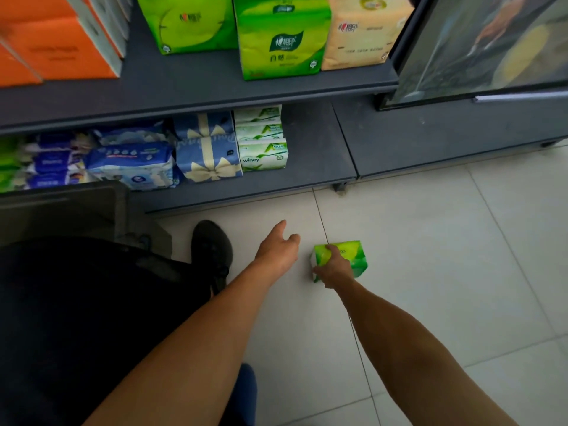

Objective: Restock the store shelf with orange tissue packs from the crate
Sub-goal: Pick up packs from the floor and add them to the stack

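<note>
Fingers of right hand (333, 267) wrap green tissue pack (353, 256) on floor (445, 272).

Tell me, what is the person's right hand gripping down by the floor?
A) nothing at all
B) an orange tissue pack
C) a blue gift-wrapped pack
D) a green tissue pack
D: the right hand curls over a green pack low over the floor tiles, while the orange packs sit up on the shelf.
</note>
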Tool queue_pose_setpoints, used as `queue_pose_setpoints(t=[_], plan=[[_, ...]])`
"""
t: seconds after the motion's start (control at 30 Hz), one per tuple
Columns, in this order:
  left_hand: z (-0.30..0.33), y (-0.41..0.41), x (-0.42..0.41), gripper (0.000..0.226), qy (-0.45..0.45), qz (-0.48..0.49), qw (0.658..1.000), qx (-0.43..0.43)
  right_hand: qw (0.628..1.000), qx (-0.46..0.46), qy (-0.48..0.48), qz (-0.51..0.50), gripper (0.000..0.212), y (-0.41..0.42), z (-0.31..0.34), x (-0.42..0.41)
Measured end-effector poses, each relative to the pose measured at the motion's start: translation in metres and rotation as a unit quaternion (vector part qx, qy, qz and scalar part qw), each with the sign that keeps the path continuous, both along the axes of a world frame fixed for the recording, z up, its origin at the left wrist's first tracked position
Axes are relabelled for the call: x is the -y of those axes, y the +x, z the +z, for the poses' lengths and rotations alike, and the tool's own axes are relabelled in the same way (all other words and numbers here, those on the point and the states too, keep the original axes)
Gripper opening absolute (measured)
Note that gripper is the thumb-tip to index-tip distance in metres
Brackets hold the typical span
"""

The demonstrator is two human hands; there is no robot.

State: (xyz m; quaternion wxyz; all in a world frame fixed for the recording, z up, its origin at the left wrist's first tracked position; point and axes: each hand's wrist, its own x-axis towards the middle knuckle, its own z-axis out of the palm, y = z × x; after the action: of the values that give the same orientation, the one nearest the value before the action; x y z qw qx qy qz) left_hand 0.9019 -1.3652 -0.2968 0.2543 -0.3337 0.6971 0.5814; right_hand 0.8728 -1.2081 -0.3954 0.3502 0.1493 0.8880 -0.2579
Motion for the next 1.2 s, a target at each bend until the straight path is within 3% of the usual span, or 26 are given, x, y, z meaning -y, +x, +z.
queue_pose_setpoints(t=[0.13, 0.27, 0.33, 0.4, 0.57, 0.7, 0.8, 0.9, 1.03, 1.2], plan=[[-0.003, 0.0, 0.011, 0.059, -0.007, -0.002, 1.0, 0.013, 0.991, 0.008, 0.049, 0.121, 0.086, 0.0, 0.002, -0.001], [-0.004, -0.004, 0.013, 0.05, 0.005, 0.016, 1.0, 0.023, 0.936, -0.031, 0.179, 0.3, 0.117, -0.009, 0.001, -0.007], [-0.005, -0.006, 0.008, 0.048, 0.008, 0.014, 0.999, 0.029, 0.896, -0.059, 0.242, 0.368, 0.111, -0.007, -0.002, -0.008], [-0.005, -0.008, 0.002, 0.044, 0.016, 0.007, 0.999, 0.028, 0.876, -0.075, 0.26, 0.401, 0.093, -0.005, -0.006, -0.01], [-0.004, -0.01, -0.005, 0.036, 0.01, -0.006, 0.999, 0.038, 0.894, -0.088, 0.205, 0.389, 0.072, -0.002, -0.013, -0.013], [0.002, -0.012, 0.001, 0.025, -0.037, 0.011, 0.997, 0.068, 0.907, -0.181, 0.142, 0.354, 0.073, 0.002, 0.0, -0.009], [0.009, -0.011, 0.009, 0.044, -0.042, 0.092, 0.988, 0.113, 0.883, -0.291, 0.094, 0.355, 0.078, 0.003, 0.022, 0.004], [0.028, -0.008, 0.011, 0.062, 0.042, 0.223, 0.967, 0.118, 0.858, -0.373, 0.023, 0.351, 0.08, -0.002, 0.053, 0.021], [0.02, -0.022, 0.023, 0.091, 0.091, 0.353, 0.931, 0.028, 0.812, -0.449, -0.021, 0.372, 0.078, -0.01, 0.097, 0.044], [0.038, -0.032, 0.035, 0.079, 0.181, 0.374, 0.909, -0.015, 0.772, -0.503, -0.011, 0.389, 0.075, -0.014, 0.142, 0.055]])
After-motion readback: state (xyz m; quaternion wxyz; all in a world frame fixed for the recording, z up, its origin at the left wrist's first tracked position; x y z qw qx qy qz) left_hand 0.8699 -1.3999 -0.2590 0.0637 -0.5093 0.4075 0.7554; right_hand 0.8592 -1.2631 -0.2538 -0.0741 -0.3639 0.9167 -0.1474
